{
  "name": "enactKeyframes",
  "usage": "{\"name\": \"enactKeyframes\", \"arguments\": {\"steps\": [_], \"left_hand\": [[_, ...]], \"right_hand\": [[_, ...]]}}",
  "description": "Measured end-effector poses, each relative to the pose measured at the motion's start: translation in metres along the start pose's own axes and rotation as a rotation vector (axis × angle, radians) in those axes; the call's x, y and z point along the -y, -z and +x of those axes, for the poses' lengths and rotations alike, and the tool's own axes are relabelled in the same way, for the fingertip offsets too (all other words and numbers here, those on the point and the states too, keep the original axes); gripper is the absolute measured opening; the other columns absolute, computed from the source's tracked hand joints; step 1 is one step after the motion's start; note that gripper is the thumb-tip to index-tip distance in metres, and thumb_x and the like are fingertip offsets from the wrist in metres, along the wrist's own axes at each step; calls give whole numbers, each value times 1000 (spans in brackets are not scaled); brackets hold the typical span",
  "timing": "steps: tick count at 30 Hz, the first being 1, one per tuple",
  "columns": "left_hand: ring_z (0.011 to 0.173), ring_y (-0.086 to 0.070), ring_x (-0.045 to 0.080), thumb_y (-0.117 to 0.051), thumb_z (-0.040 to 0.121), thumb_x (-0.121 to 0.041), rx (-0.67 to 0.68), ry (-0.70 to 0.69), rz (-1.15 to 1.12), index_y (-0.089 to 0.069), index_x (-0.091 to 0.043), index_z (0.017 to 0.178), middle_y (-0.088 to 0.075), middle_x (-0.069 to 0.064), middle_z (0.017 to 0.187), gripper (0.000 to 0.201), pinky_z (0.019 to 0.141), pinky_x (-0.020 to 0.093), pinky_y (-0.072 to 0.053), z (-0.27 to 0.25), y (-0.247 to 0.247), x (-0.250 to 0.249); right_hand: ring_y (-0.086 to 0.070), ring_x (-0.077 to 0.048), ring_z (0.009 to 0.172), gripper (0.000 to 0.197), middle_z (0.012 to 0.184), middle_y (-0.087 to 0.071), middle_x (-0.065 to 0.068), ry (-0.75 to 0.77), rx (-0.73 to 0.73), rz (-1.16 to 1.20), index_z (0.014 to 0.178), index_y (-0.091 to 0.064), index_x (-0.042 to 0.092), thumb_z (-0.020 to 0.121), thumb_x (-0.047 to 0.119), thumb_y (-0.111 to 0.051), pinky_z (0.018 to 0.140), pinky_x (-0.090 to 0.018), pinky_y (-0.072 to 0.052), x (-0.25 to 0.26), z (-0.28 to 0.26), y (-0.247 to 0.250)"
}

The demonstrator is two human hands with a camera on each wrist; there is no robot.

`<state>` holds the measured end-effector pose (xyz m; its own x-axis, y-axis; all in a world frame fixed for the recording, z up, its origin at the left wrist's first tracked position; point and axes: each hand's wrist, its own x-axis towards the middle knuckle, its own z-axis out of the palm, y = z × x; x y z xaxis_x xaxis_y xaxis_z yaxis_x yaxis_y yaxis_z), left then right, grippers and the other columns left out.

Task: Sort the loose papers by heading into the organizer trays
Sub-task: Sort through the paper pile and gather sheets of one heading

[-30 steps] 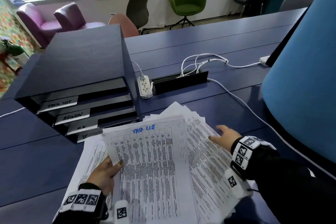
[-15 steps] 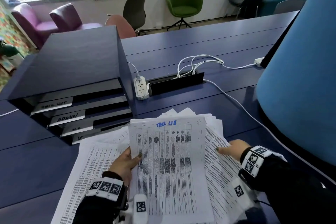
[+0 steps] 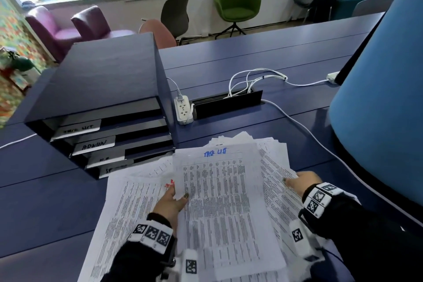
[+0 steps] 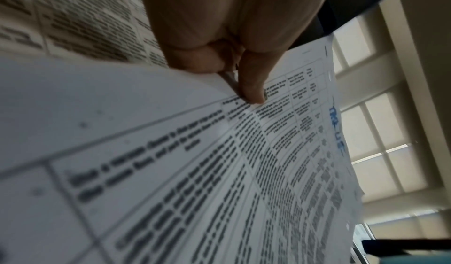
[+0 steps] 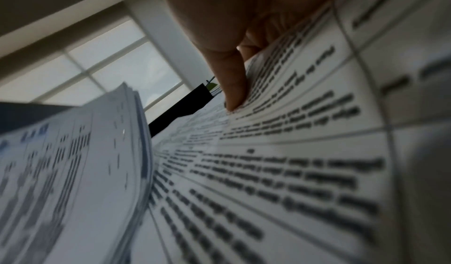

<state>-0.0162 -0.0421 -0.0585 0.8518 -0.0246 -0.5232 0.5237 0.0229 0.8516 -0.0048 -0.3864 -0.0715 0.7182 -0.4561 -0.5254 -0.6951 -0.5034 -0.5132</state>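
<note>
Sorting papers at the desk, a sheet in each hand.

Nearest me, the left hand (image 3: 170,201) pinched the left edge of a table-printed sheet (image 3: 225,208) headed in blue ink, thumb on top and fingers beneath, so that the sheet rode above the loose papers (image 3: 128,213) fanned over the desk (image 3: 45,208). The right hand (image 3: 302,182) had its grip on the right edge of the papers, thumb pressed on a sheet's face and fingers curled below. Beyond the papers, touching their far left corner, stood the dark organizer (image 3: 107,89) with four labelled trays stacked in it; the label on the second read ADMIN. Just right of it lay a white power strip (image 3: 183,110), then a cable slot (image 3: 229,104) with white cords (image 3: 256,78). Chairs (image 3: 235,0) lined the window wall.
</note>
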Motion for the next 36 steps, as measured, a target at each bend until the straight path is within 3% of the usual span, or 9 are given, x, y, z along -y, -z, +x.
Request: {"name": "enactKeyframes", "arguments": {"steps": [5, 8, 11, 13, 17, 20, 23, 30, 36], "left_hand": [[118, -50, 21, -51, 94, -10, -45, -31, 200, -41, -12, 135, -52, 2, 132, 42, 102, 32, -34, 7, -20, -1], [126, -45, 25, -47, 96, -16, -117, -87, 353, -35, -13, 140, -46, 5, 140, 46, 103, 32, -33, -2, -26, -5], [136, -32, 24, -44, 97, -12, -100, -147, 303, -23, -9, 146, -37, 5, 145, 53, 108, 30, -26, -12, -32, -8], [136, -32, 22, -45, 96, -10, -80, -172, 246, -25, -10, 145, -41, -2, 137, 52, 108, 30, -25, -9, -33, -5], [120, -50, 19, -48, 93, -1, -13, -197, 10, -40, -15, 133, -54, -1, 127, 44, 101, 32, -37, -5, -39, -6], [96, -59, 17, -47, 93, 2, 41, -192, 64, -47, -16, 115, -61, 2, 110, 29, 88, 30, -48, 1, -44, -7], [74, -56, 18, -44, 94, 2, -17, -132, 229, -52, -22, 91, -57, 6, 87, 25, 65, 25, -50, 7, -34, 1], [116, -52, 18, -63, 83, -9, -164, -271, 913, -59, -24, 119, -55, 0, 128, 40, 104, 36, -40, 15, 42, 16], [141, -19, 25, -70, 76, -34, -394, -69, 1033, -39, -34, 138, -22, 3, 154, 69, 116, 40, -20, 10, 93, 15]], "right_hand": [[-62, -26, 100, 34, 111, -67, -11, 24, -38, -111, 113, -64, 6, 85, 26, -66, 76, -25, -42, 8, -3, 17], [-54, -28, 116, 54, 130, -54, -12, 76, -125, -152, 132, -50, 13, 83, 28, -66, 93, -32, -43, 7, -5, 20], [-58, -22, 108, 43, 123, -59, -6, 301, -233, -74, 125, -58, 18, 87, 37, -60, 93, -32, -45, 11, -13, 19], [-61, -19, 100, 40, 112, -63, -5, 348, -116, 140, 126, -57, 15, 90, 32, -59, 90, -31, -47, 17, -25, 16], [-64, -21, 98, 60, 111, -66, -5, 307, 295, 316, 127, -51, 17, 76, 38, -74, 87, -38, -53, 20, -41, -1], [-62, -16, 106, 40, 111, -67, 4, 341, 229, 198, 119, -58, 18, 82, 16, -71, 97, -33, -46, 17, -43, -7], [-60, -24, 106, 37, 115, -65, -6, 281, 59, 93, 122, -58, 11, 86, 12, -65, 84, -25, -42, 16, -41, -3], [-59, -33, 102, 33, 113, -63, -18, 73, -147, 11, 118, -52, 6, 87, 13, -60, 81, -32, -44, 15, -35, -2], [-47, -37, 112, 54, 126, -48, -17, 97, -285, -210, 134, -46, 21, 81, 15, -57, 96, -38, -41, 31, -57, -19]]}}
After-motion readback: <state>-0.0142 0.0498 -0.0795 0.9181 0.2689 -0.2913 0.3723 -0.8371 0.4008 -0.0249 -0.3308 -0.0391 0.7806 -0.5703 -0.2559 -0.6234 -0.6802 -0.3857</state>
